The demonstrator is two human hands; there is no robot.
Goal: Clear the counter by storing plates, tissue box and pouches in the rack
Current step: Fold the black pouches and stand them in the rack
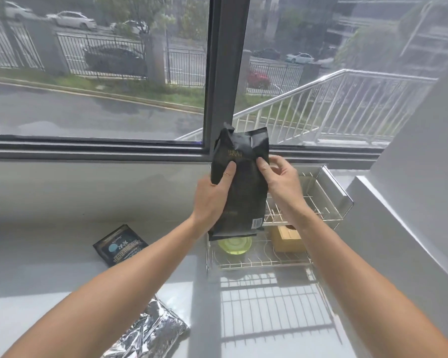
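Observation:
A tall black pouch is held upright in the air in front of the two-tier wire rack. My left hand grips its left edge, thumb on the front. My right hand pinches its right edge near the top. On the rack's lower tier lie a yellow-green plate and a wooden tissue box, both partly hidden by the pouch and my right arm. A flat dark pouch lies on the white counter to the left. A silver foil pouch lies near the front edge.
A grey window frame and sill run behind the counter. A white wall closes in on the right of the rack. The rack's upper tier holds nothing visible.

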